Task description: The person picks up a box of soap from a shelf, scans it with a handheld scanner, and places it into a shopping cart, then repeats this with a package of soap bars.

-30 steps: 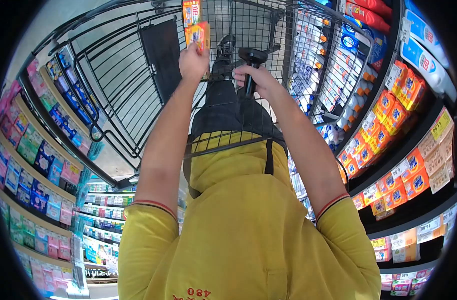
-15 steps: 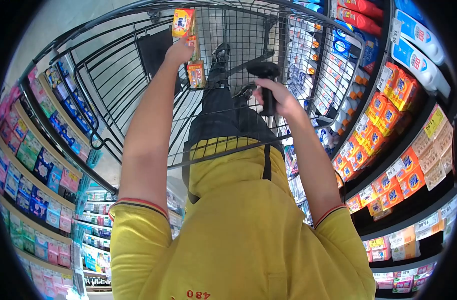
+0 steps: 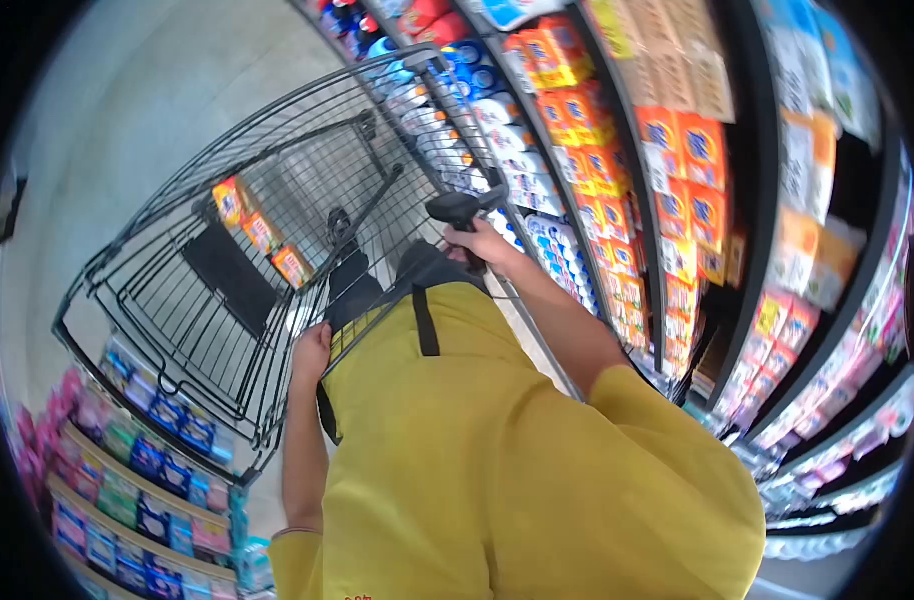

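Observation:
In the head view, my right hand point(image 3: 482, 246) is closed around the grip of a black handheld scanner point(image 3: 455, 207), held above the near right side of a black wire shopping cart point(image 3: 417, 60). My left hand point(image 3: 314, 348) is closed at the cart's near rim, its fingers curled and partly hidden. Three orange-and-yellow boxed packs lie in a row in the cart: an OMO pack point(image 3: 231, 201), a middle pack point(image 3: 262, 233) and a near pack point(image 3: 293, 267). Neither hand touches them.
Shelves on the right carry orange Tide packs point(image 3: 682, 150) and white bottles point(image 3: 507, 140). On the lower left stands a shelf of coloured packets point(image 3: 152, 470). Grey floor point(image 3: 177, 110) lies beyond the cart. A black panel point(image 3: 227, 275) sits inside the cart.
My left hand has left the packs and come back to the cart's near rim. The view has turned, so cart and packs appear further left. My right hand still holds the scanner.

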Demonstrator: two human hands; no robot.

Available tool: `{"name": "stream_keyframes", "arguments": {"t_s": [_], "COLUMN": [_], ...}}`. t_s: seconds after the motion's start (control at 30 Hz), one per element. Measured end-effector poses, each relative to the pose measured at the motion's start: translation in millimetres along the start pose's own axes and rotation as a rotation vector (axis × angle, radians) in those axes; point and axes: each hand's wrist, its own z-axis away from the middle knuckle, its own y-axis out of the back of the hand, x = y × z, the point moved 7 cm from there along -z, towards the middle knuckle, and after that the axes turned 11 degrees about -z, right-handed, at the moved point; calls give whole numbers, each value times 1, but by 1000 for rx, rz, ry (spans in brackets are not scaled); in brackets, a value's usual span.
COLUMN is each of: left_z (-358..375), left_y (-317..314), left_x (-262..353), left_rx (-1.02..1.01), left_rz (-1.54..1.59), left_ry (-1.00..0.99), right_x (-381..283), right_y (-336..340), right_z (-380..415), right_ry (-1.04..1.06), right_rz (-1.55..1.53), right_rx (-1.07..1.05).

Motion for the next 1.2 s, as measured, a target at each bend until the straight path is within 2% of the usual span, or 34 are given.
{"name": "stream_keyframes", "arguments": {"t_s": [0.07,0.1,0.17,0.23,0.3,0.4,0.47,0.5,0.57,0.6,0.63,0.67,0.7,0.77,0.83,0.87,0.9,0.97,1.03,1.17,1.2], "left_z": [0,-2,-1,0,-5,14,9,-3,3,5,10,6,-10,-29,-32,-37,-38,-29,-18,-10,-7], "left_y": [24,34,34,46,50,55,62,49,61,72,79,89,94,113,136,142,145,148,141,115,109], "left_x": [0,5,8,11,6,7,7,-21,-16,-1,28,60,77,116,207,250,291,377,449,539,555], "left_rx": [56,69,-76,-13,-87,-82,-113,-75,-107,-93,-160,-220,-202,-2,56,129,196,146,187,74,40], "left_rz": [-144,-168,-180,-255,-361,-382,-424,-485,-510,-531,-582,-651,-666,-394,-311,-278,-243,-181,-253,-93,-13], "left_ry": [145,128,228,203,203,221,211,157,314,312,189,58,48,-46,-141,-275,-408,-496,-807,-911,-964], "right_x": [1,-3,-10,-15,-20,-23,-36,-37,-49,-60,-71,-82,-93,-93,-98,-109,-117,-124,-122,-122,-126], "right_y": [1,-3,-4,-7,-12,-13,-6,3,25,36,47,62,81,110,130,132,133,141,152,164,161], "right_z": [-16,-17,-16,-11,-4,19,31,39,64,89,118,141,161,188,220,245,265,288,295,316,328], "right_ry": [34,45,50,51,13,80,199,220,480,510,539,792,1036,948,1170,1313,1385,1365,1393,1443,1491], "right_rz": [65,71,72,75,36,62,58,37,77,99,124,-10,-127,169,-11,-52,265,99,70,46,160], "right_rx": [-3,-10,-25,-44,-135,-223,-243,-251,-163,-78,8,32,58,310,490,490,650,668,709,819,909]}}
